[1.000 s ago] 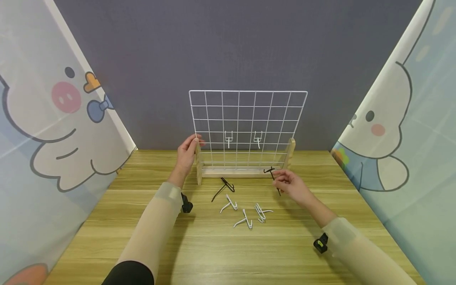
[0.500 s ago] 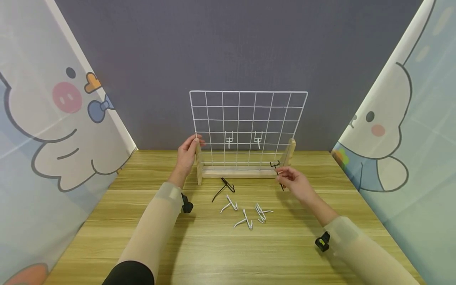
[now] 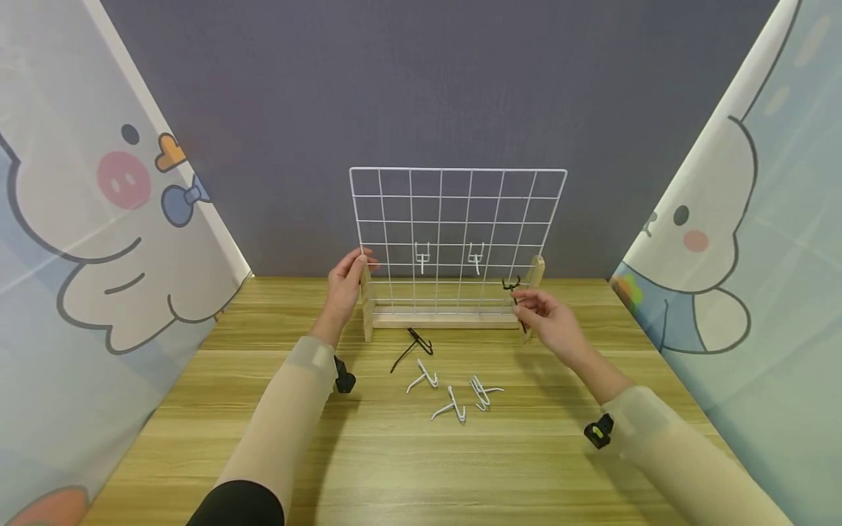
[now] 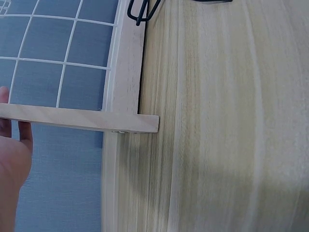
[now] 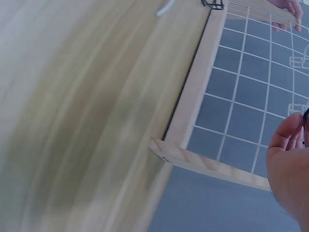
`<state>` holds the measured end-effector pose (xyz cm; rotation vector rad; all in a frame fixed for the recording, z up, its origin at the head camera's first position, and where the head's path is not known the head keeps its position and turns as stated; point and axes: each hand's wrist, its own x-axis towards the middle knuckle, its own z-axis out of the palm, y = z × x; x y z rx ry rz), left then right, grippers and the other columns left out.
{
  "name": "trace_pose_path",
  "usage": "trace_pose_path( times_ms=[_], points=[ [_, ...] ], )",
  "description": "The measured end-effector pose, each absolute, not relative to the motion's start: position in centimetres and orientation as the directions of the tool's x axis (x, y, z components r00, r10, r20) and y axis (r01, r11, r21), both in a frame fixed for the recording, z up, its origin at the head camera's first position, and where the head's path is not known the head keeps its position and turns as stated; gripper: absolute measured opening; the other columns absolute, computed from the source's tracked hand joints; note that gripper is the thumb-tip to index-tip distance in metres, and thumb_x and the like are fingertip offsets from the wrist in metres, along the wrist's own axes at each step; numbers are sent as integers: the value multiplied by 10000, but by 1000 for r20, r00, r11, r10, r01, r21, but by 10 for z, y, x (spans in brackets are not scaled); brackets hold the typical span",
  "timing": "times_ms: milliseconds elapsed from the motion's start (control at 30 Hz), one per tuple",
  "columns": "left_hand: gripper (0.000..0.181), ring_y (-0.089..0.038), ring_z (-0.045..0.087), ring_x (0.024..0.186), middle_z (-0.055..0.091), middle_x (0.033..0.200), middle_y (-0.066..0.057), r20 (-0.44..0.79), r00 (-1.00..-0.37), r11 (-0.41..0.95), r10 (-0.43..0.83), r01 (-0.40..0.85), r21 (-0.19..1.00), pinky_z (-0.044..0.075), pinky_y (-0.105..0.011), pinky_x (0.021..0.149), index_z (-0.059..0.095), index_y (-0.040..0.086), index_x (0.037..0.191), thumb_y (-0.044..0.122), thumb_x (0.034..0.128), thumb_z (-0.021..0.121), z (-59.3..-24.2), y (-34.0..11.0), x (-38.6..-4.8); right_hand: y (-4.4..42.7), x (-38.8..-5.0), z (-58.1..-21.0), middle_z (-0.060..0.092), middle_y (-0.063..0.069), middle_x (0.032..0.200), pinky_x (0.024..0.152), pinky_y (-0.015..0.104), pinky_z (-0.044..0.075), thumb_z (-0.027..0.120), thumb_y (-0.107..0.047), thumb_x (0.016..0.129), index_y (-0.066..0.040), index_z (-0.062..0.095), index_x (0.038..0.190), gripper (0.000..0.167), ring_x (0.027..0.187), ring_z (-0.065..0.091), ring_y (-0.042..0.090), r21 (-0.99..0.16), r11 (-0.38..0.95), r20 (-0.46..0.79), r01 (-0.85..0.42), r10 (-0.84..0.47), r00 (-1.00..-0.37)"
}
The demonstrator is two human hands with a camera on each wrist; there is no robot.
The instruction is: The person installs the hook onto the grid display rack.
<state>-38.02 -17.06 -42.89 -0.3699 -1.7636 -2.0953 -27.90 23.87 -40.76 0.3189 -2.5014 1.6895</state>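
White wire grid rises from a wooden stand, whose left post the left hand grips; the right hand pinches a black hook before the grid's lower right; another black hook lies in front, near three white hooks; two hang mid-grid.

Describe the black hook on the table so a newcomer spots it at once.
Find the white wire grid in its wooden stand. On the tabletop in front of the stand, left of its middle, lies the hook. Unlike the white hooks lying nearby, it is black.
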Motion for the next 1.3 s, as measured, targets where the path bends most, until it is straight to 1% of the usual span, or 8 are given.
trace_pose_path(
  times_ms=[100, 367, 667, 800, 867, 933, 1067, 1300],
  points=[
    [250, -75, 781, 969, 798, 1110, -149, 432, -894, -149, -119, 446, 882, 596, -244, 922, 728, 27, 1272, 189, 1156, 577, -429, -171, -380, 238, -280, -400, 697, 9, 1089, 760, 240, 557, 712, -176, 1088, -19, 655, 1428, 379, 897, 635, 72, -902, 360, 210, -237, -114, -971],
    [197, -99, 788, 995, 804, 1042, 30, 419, -901, -139, -114, 432, 891, 594, -239, 925, 761, 169, 1210, 218, 1159, 578, -428, -171, -379, 236, -287, -379, 678, -67, 1028, 740, 198, 550, 698, -170, 1099, -11, 661, 1428, 367, 879, 634, 83, -901, 331, 254, -279, -117, -960],
    [327, -340, 785, 1096, 801, 1025, 50, 418, -900, -152, -125, 434, 888, 602, -274, 986, 683, -70, 1332, 185, 1159, 573, -429, -170, -381, 232, -291, -354, 680, -95, 998, 740, 218, 563, 705, -187, 1098, 20, 648, 1416, 384, 862, 644, 96, -902, 291, 301, -318, -105, -948],
    [384, -292, 796, 1077, 800, 1016, 71, 421, -898, -149, -127, 437, 887, 595, -321, 1026, 624, -137, 1375, 176, 1160, 568, -427, -169, -379, 230, -292, -346, 683, -83, 1003, 742, 206, 553, 713, -216, 1095, -37, 676, 1391, 348, 867, 630, 102, -898, 292, 314, -329, -98, -944],
    [315, -202, 801, 1029, 804, 1024, 50, 423, -897, -152, -126, 438, 886, 589, -300, 1017, 692, -63, 1315, 182, 1159, 571, -427, -170, -379, 229, -292, -342, 684, -82, 1022, 753, 198, 549, 712, -241, 1098, -62, 679, 1399, 352, 886, 626, 106, -898, 298, 309, -324, -98, -946],
    [254, -195, 799, 1023, 812, 1050, -12, 422, -897, -154, -129, 439, 885, 588, -295, 1012, 731, 10, 1267, 180, 1155, 579, -428, -170, -379, 228, -292, -338, 678, -80, 1041, 761, 198, 545, 706, -270, 1102, -78, 675, 1414, 368, 901, 619, 107, -898, 307, 300, -316, -98, -949],
    [208, -293, 787, 1083, 810, 1105, -110, 417, -900, -139, -126, 433, 891, 587, -241, 958, 748, 102, 1235, 196, 1157, 580, -428, -172, -379, 224, -295, -333, 668, -72, 1062, 753, 204, 528, 698, -284, 1106, -91, 670, 1432, 381, 917, 606, 115, -898, 317, 294, -307, -88, -952],
    [189, -207, 790, 1057, 812, 1032, 74, 416, -902, -137, -112, 429, 893, 578, -231, 977, 751, 188, 1208, 204, 1163, 568, -428, -172, -378, 219, -303, -328, 678, -59, 1058, 715, 215, 500, 706, -303, 1100, -87, 674, 1440, 404, 921, 614, 185, -893, 325, 305, -312, -74, -950]
  ],
)
